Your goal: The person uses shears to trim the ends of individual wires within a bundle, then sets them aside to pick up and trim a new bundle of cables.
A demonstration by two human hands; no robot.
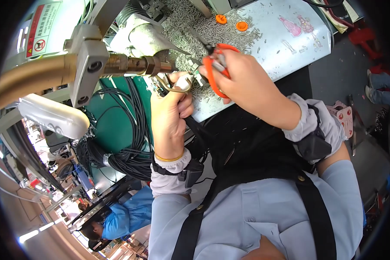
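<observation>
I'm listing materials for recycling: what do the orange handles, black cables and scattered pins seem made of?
Handles: probably plastic or rubber, smooth and evenly coloured. Cables: likely plastic-sheathed, given the black sheen and bends. Pins: apparently bare metal, grey with bright glints.

The right hand [243, 77] grips orange-handled pliers [210, 73]; the left hand [168, 106] seemingly holds a white piece [183, 82].
</observation>
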